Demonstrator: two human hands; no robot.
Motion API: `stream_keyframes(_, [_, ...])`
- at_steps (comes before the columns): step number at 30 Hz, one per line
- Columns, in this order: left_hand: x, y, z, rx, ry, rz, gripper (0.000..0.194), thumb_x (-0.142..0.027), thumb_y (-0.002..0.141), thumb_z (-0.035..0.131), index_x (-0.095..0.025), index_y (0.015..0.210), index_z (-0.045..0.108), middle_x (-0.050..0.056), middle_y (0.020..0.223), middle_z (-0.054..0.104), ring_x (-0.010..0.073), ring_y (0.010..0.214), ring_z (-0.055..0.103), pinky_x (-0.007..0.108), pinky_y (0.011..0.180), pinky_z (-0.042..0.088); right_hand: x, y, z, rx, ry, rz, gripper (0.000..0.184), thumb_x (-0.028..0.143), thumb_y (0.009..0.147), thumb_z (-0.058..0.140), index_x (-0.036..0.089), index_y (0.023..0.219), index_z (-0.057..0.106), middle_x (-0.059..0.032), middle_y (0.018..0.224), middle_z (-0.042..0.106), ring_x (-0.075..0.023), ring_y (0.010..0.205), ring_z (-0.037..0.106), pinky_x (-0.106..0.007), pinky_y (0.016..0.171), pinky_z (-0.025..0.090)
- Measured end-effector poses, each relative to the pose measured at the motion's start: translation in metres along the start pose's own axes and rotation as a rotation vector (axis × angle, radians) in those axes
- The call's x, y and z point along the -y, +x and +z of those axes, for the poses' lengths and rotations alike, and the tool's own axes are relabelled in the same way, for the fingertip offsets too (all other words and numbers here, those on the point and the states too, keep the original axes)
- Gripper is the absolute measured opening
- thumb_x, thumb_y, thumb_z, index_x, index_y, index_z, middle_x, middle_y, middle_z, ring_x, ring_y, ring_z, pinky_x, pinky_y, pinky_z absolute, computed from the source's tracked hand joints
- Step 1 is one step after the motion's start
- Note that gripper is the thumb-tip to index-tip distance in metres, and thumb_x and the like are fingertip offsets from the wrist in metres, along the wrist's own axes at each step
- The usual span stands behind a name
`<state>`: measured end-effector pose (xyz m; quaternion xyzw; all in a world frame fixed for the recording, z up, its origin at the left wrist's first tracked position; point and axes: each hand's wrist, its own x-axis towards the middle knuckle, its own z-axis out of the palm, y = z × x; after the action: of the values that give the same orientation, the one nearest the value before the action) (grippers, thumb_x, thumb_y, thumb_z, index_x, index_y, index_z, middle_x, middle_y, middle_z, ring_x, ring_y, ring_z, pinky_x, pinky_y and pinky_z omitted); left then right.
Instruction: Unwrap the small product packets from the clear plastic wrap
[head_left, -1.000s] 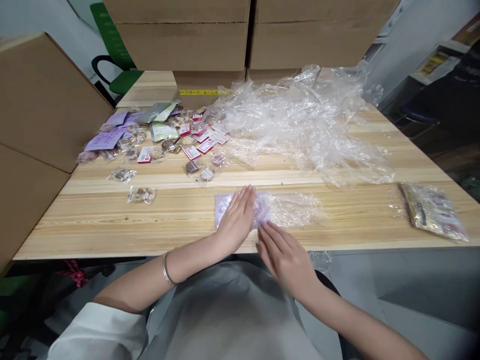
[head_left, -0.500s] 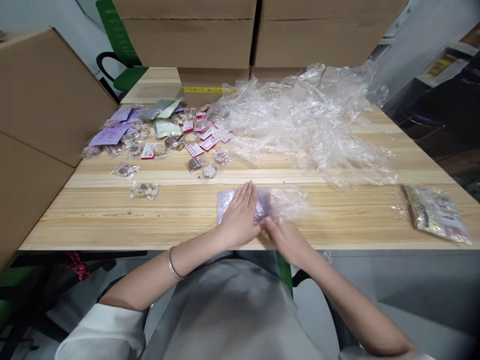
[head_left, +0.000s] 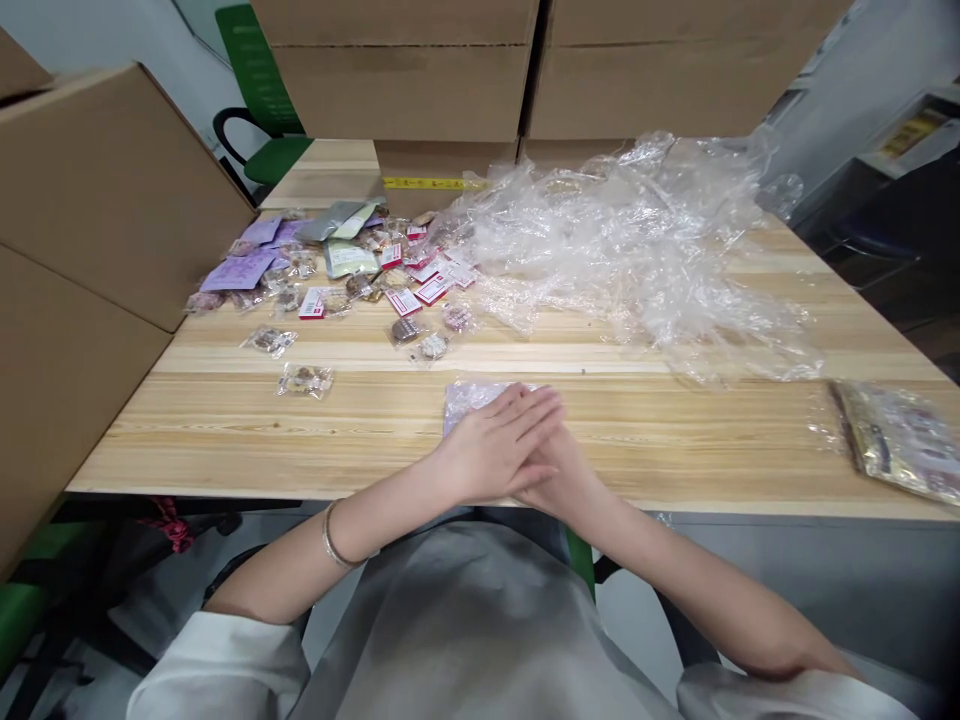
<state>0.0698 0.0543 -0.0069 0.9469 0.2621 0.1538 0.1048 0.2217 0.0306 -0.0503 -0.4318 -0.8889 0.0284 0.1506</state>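
A flat purple packet [head_left: 466, 398] in clear film lies on the wooden table [head_left: 300, 440] near its front edge. My left hand [head_left: 491, 450] lies flat on the packet with its fingers stretched out and pointing right. My right hand [head_left: 574, 482] sits partly under the left one, on the packet's right end. Its fingers are hidden, so whether they grip anything is unclear. The loose film that lay right of the packet is out of sight beneath my hands.
A heap of crumpled clear plastic [head_left: 630, 240] covers the table's far right. Several small sealed packets and red-white labels [head_left: 352, 270] lie at the far left. A gold-printed bag [head_left: 892, 435] rests at the right edge. Cardboard boxes [head_left: 97, 200] stand left and behind; a green chair [head_left: 262, 110] is beyond.
My right hand slid left and under my left hand, and the spread film right of the packet was drawn in beneath them. My left fingers turned rightward across the packet.
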Motion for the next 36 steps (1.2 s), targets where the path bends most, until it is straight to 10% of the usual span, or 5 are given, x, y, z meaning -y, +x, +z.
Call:
stream_keyframes(11, [0.046, -0.074, -0.006, 0.143, 0.096, -0.435, 0.060, -0.043, 0.106, 0.024, -0.012, 0.157, 0.025, 0.012, 0.164, 0.025, 0.0207, 0.154, 0.017, 0.047, 0.126, 0.012, -0.036, -0.006, -0.017, 0.030, 0.114, -0.214, 0.063, 0.043, 0.094, 0.058, 0.017, 0.150, 0.043, -0.0204, 0.161, 0.028, -0.0337, 0.150, 0.024, -0.055, 0.117, 0.033])
stream_keyframes(17, [0.033, -0.060, -0.011, 0.167, -0.071, -0.418, 0.062, -0.047, 0.106, 0.021, -0.010, 0.156, 0.030, 0.016, 0.161, 0.031, 0.0223, 0.151, 0.026, 0.045, 0.124, 0.021, -0.046, -0.003, -0.016, -0.034, -0.097, -0.293, 0.054, 0.020, 0.091, 0.057, 0.007, 0.143, 0.051, -0.0247, 0.142, 0.054, -0.0339, 0.136, 0.048, -0.050, 0.112, 0.042])
stream_keyframes(24, [-0.004, -0.027, 0.007, 0.050, 0.008, -0.282, 0.084, -0.041, 0.082, 0.069, -0.016, 0.154, 0.034, 0.021, 0.147, 0.051, 0.0353, 0.132, 0.051, 0.053, 0.108, 0.041, -0.070, -0.042, -0.036, -0.063, -0.168, -0.327, 0.053, 0.033, 0.096, 0.054, 0.007, 0.143, 0.051, -0.0228, 0.139, 0.058, -0.0311, 0.132, 0.053, -0.049, 0.108, 0.046])
stream_keyframes(32, [-0.025, 0.010, 0.016, -0.152, -0.398, -0.192, 0.032, -0.012, 0.088, 0.057, -0.025, 0.115, 0.070, 0.004, 0.098, 0.067, 0.0188, 0.089, 0.066, 0.030, 0.078, 0.053, -0.052, -0.094, -0.061, -0.199, 0.096, -0.101, 0.049, 0.038, 0.097, 0.053, 0.017, 0.141, 0.050, -0.0146, 0.124, 0.069, -0.0230, 0.109, 0.068, -0.036, 0.085, 0.058])
stream_keyframes(36, [-0.026, 0.011, 0.016, -0.234, -0.594, -0.345, 0.031, -0.030, 0.097, 0.054, -0.023, 0.127, 0.058, 0.005, 0.108, 0.066, 0.0156, 0.087, 0.065, 0.027, 0.074, 0.053, -0.101, -0.133, -0.086, -0.454, 0.240, 0.457, 0.043, 0.044, 0.095, 0.057, 0.022, 0.132, 0.058, -0.0107, 0.108, 0.073, -0.0242, 0.091, 0.071, -0.036, 0.072, 0.059])
